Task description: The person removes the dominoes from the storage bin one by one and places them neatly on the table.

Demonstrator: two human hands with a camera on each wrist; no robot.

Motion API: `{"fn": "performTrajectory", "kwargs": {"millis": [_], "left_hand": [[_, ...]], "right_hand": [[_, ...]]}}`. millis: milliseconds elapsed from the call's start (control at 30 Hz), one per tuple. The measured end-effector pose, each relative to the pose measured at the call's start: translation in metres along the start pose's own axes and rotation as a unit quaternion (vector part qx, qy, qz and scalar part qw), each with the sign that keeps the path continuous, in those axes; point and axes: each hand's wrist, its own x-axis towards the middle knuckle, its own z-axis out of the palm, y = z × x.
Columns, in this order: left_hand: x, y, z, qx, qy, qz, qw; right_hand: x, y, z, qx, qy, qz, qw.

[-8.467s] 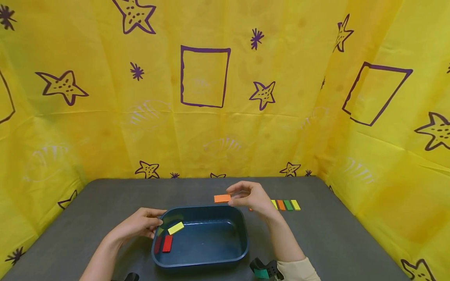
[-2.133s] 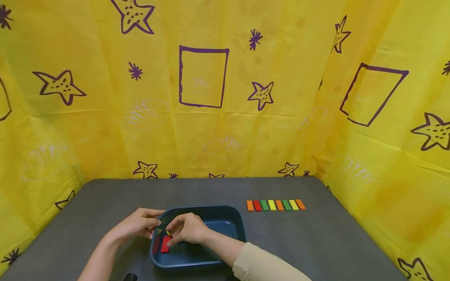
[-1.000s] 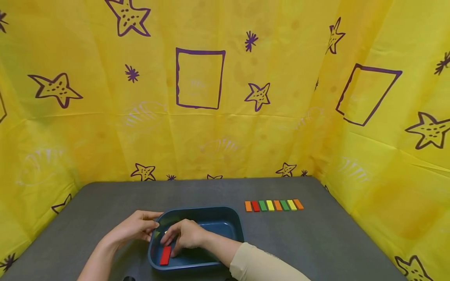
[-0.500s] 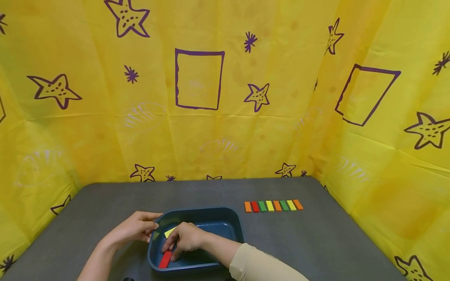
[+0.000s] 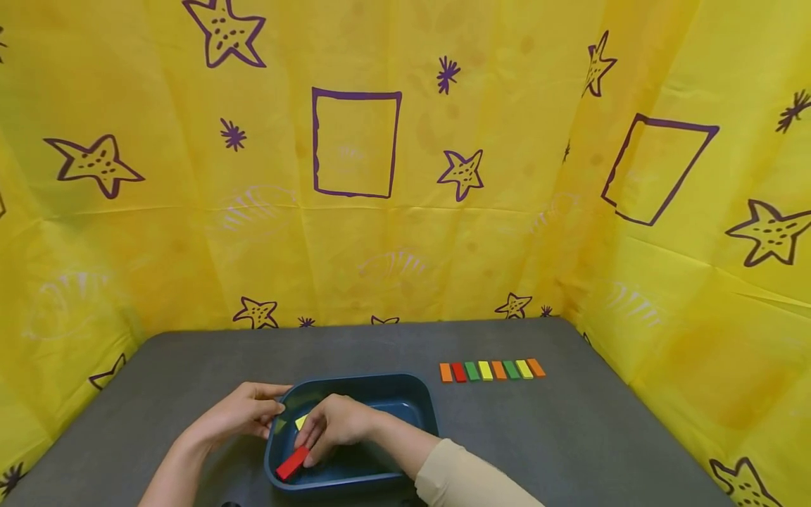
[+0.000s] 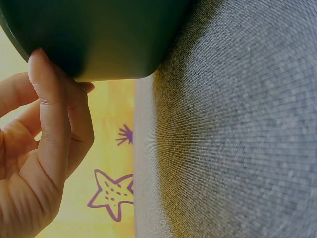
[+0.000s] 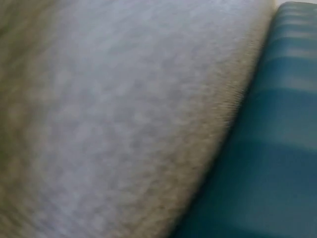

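A dark blue plastic tub (image 5: 405,479) stands on the grey table. My left hand (image 5: 243,410) holds its left end, the thumb at the rim; in the left wrist view the fingers (image 6: 49,104) of that hand touch the tub's outer wall (image 6: 109,39). Inside the tub, my right hand (image 5: 336,426) pinches a flat red block (image 5: 291,465), which lies slanted near the front left corner. A yellow block (image 5: 300,422) sits behind the right fingers, partly hidden by them. The right wrist view has only the tub's outer wall (image 7: 267,163) and blurred table surface, no fingers.
To the right of the tub, a row of several flat blocks (image 5: 485,371) in orange, red, green and yellow lies on the grey table (image 5: 570,436). A yellow curtain (image 5: 393,232) with purple drawings surrounds the table at the back and sides.
The orange block my right hand held 8.5 s ago is gone from it; the row now shows an orange block at its right end. In the tub, the red block has shifted frontward and turned slantwise.
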Motion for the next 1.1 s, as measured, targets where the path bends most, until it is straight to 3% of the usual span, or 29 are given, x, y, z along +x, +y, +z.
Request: {"fn": "performTrajectory", "kwargs": {"millis": [367, 567, 1000, 1100], "left_hand": [[-0.002, -0.002, 0.000, -0.002, 0.006, -0.001, 1.0000], [-0.002, -0.001, 0.001, -0.002, 0.008, 0.001, 1.0000], [0.000, 0.002, 0.002, 0.007, 0.023, -0.017, 0.9996], [0.000, 0.002, 0.002, 0.008, 0.023, -0.017, 0.9996]], "right_hand": [[-0.005, -0.006, -0.015, 0.084, 0.072, -0.030, 0.9934], [-0.016, -0.008, -0.025, 0.140, 0.100, -0.052, 0.9838], [-0.053, 0.002, -0.062, 0.202, 0.235, -0.105, 0.9450], [-0.062, 0.004, -0.070, 0.223, 0.265, -0.110, 0.9316]]}}
